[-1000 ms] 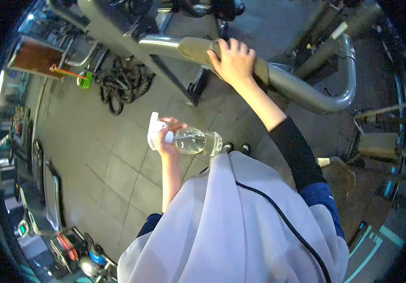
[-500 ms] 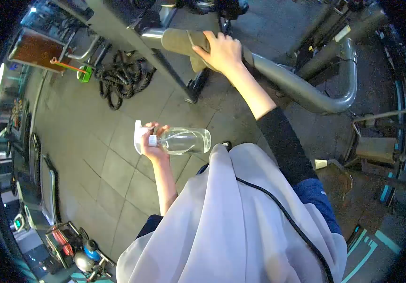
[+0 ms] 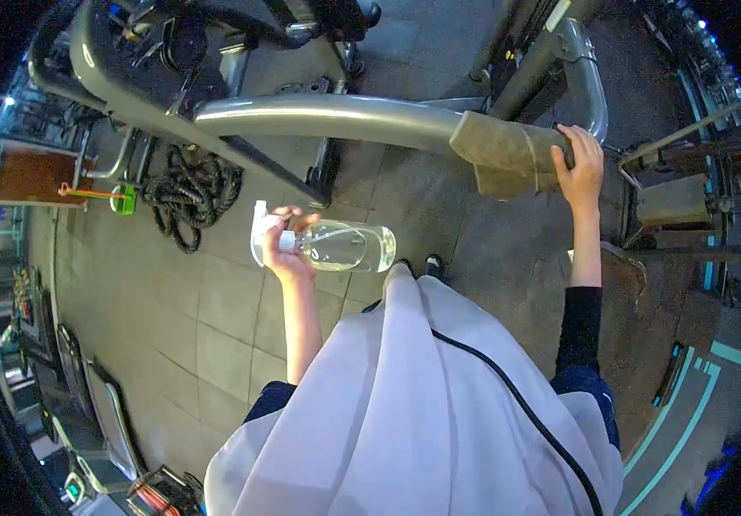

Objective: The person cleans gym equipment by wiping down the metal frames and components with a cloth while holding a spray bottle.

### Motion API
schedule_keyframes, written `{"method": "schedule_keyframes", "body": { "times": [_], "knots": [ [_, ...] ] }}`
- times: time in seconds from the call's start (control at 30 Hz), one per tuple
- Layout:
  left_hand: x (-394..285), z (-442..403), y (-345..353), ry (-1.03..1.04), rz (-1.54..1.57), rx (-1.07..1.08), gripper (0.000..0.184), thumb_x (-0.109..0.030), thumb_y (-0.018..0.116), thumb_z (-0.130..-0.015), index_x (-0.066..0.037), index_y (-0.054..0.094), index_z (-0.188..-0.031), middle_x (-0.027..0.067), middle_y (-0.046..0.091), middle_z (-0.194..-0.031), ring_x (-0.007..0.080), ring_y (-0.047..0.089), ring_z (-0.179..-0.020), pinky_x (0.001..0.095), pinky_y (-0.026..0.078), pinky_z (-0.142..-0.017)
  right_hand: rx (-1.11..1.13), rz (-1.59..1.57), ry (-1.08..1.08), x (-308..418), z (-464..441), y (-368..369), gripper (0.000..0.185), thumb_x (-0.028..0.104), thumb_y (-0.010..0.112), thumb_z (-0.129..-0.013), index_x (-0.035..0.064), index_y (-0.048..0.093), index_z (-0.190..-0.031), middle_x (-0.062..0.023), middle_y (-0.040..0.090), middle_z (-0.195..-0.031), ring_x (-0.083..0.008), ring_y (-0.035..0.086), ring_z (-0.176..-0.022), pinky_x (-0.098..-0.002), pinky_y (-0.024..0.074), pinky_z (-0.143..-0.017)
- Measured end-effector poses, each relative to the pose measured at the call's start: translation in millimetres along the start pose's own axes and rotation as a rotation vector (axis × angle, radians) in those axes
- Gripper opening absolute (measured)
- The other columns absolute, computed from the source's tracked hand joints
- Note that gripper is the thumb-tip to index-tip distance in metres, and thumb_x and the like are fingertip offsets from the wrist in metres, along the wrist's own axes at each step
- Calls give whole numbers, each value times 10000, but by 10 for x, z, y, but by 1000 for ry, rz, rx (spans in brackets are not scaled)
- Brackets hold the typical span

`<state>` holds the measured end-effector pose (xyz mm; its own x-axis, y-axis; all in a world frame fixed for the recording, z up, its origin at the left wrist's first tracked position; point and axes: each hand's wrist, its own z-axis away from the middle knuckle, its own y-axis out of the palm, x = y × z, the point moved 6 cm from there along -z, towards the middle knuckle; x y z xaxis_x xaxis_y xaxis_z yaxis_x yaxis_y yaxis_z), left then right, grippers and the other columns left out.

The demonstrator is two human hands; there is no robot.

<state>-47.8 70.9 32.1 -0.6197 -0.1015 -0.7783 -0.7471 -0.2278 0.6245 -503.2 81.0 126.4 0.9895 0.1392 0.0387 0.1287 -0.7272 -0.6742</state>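
My left hand [image 3: 291,251] is closed around the neck of a clear spray bottle [image 3: 344,246]. The bottle lies sideways in the grip, its white trigger head on the left and pale liquid inside. Over at the right, my right hand [image 3: 583,172] wraps a grey-brown cloth [image 3: 508,148] against a thick grey metal tube [image 3: 344,120] of a gym machine. The cloth is draped over the tube, and one part hangs below it. My right thumb shows on the near side, while the fingertips curl over the far side.
A black battle rope [image 3: 190,193] lies coiled on the tiled floor [image 3: 224,301] at left, near a green object [image 3: 125,200]. Machine frame legs [image 3: 276,168] stand ahead. A padded seat [image 3: 671,202] is at right, and treadmills [image 3: 112,421] line the lower left.
My right hand has slid the cloth rightward along the tube, towards its bent end. The view has shifted with it. My left hand still holds the spray bottle at nearly the same place.
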Motion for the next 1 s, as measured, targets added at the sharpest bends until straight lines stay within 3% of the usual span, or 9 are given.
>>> {"method": "schedule_keyframes", "body": {
  "times": [0.1, 0.3, 0.53, 0.7, 0.8, 1.0],
  "knots": [
    [-1, -1, 53, -17, 42, 22, 275, -216, 510, -793, -15, 519, -981, 120, 543, -881, 328, 639, -741, 419, 531, -676, -30, -22, 1, 59, -14, -3, 288, 341, 578, -829, 81, 642, -933, -97, 635, -930, -287, 578, -915, -396, 398, -856],
    [49, -23, -15, 1, 59, 39, 260, -205, 504, -803, -20, 522, -984, 116, 541, -887, 321, 634, -743, 411, 528, -674, 43, -23, 29, 588, -196, 353, 384, 426, 575, -817, 85, 639, -980, -84, 654, -893, -257, 604, -845, -378, 417, -790],
    [41, 22, -126, 46, -37, -90, 270, -184, 539, -788, -13, 512, -995, 119, 531, -892, 307, 620, -734, 409, 529, -689, -39, -85, -32, 1773, -875, 1301, 481, 519, 528, -817, 75, 609, -981, -84, 616, -844, -246, 573, -789, -384, 412, -676],
    [36, 55, -186, 82, -103, -161, 266, -140, 543, -774, 8, 501, -990, 120, 520, -891, 287, 600, -767, 444, 537, -703, 20, -194, -75, 2514, -1491, 1949, 462, 508, 542, -811, 72, 612, -949, -79, 607, -760, -241, 600, -689, -373, 441, -590],
    [10, 47, -138, 109, -138, -149, 264, -132, 535, -775, 10, 499, -993, 122, 519, -907, 288, 599, -769, 445, 537, -695, 73, -261, -69, 2706, -1654, 2164, 480, 519, 541, -798, 55, 587, -911, -92, 599, -781, -262, 588, -732, -405, 417, -643],
    [-187, 57, 119, 100, -177, 23, 243, -51, 556, -774, 37, 497, -993, 139, 532, -906, 299, 609, -778, 424, 534, -719, 120, -257, -124, 2688, -1636, 1825, 565, 488, 646, -733, 53, 537, -1077, -88, 573, -894, -243, 542, -821, -382, 400, -745]
  ]
}}
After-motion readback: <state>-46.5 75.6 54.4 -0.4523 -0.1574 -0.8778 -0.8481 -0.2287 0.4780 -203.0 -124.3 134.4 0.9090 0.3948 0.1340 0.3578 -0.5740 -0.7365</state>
